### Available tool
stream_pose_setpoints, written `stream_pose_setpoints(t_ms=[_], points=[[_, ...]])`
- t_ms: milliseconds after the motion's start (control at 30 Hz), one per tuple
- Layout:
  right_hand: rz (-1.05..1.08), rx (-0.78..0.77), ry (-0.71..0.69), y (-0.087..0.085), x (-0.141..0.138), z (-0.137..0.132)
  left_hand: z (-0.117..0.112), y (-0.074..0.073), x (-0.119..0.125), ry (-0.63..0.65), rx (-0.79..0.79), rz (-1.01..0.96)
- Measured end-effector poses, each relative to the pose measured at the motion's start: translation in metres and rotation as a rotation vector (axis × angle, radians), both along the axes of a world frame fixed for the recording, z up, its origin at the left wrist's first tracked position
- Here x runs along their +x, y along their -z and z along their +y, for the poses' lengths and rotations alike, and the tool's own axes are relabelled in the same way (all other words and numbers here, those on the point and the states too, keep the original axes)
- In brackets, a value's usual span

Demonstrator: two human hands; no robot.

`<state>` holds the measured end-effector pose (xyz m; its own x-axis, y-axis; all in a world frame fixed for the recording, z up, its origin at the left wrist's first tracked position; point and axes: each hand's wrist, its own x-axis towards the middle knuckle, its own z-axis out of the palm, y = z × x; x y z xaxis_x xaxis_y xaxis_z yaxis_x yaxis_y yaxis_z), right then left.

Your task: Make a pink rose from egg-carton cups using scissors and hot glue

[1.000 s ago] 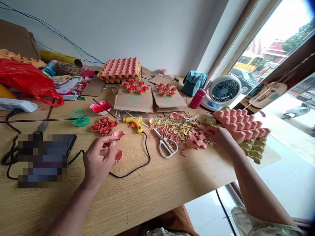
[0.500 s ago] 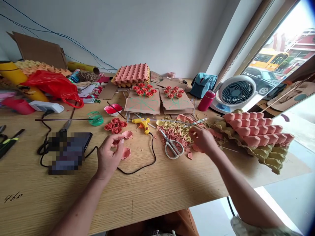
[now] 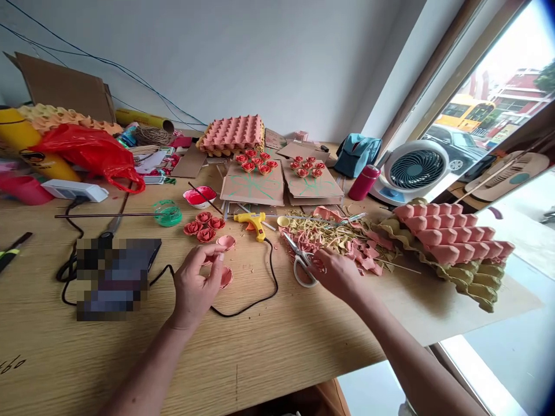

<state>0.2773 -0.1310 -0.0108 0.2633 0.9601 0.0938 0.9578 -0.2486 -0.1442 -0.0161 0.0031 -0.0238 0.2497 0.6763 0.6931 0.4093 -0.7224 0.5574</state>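
Observation:
My left hand (image 3: 196, 283) hovers above the table beside the pink paper-pulp cups. Its thumb and fingers are bent together in a pinch; what lies between them, if anything, I cannot make out. One round pink cup (image 3: 226, 243) shows just beyond the fingertips, another (image 3: 226, 277) beside the thumb. Over the right handle ring of the scissors (image 3: 299, 263), my right hand (image 3: 338, 276) has its fingers curled, hiding part of that ring. The scissors lie flat, blades pointing away toward a heap of pink and yellow scraps (image 3: 342, 234). Several red roses (image 3: 205, 225) sit beyond my left hand.
A yellow glue gun (image 3: 255, 222) lies mid-table, its black cord looping toward me. Behind are a red paint bowl (image 3: 199, 196) and cardboard pieces (image 3: 254, 188) with roses. Egg trays (image 3: 451, 237) stand at right, near a fan (image 3: 416, 166). A blurred dark device (image 3: 117, 280) lies left.
My right hand has moved left and nearer from the scrap heap to the scissors' handle. My left hand keeps its pinch beside the cups. The view has shifted slightly.

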Motion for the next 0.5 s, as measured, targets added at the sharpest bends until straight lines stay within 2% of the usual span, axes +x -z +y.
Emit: stream_pose_setpoints(t_ms=[100,300,400,500], points=[[0.003,-0.055,0.022,0.006,-0.016,-0.005,-0.001,0.001,0.001,0.009,0.001,0.021],[0.012,-0.010,0.047,0.010,-0.031,-0.003,0.000,0.004,0.002,0.037,-0.024,0.059],[-0.009,0.052,0.095,0.007,-0.010,-0.016,0.001,0.006,0.001,0.039,-0.013,0.055],[-0.085,0.087,0.283,0.002,0.041,-0.043,0.002,0.006,0.001,0.034,-0.025,0.048]])
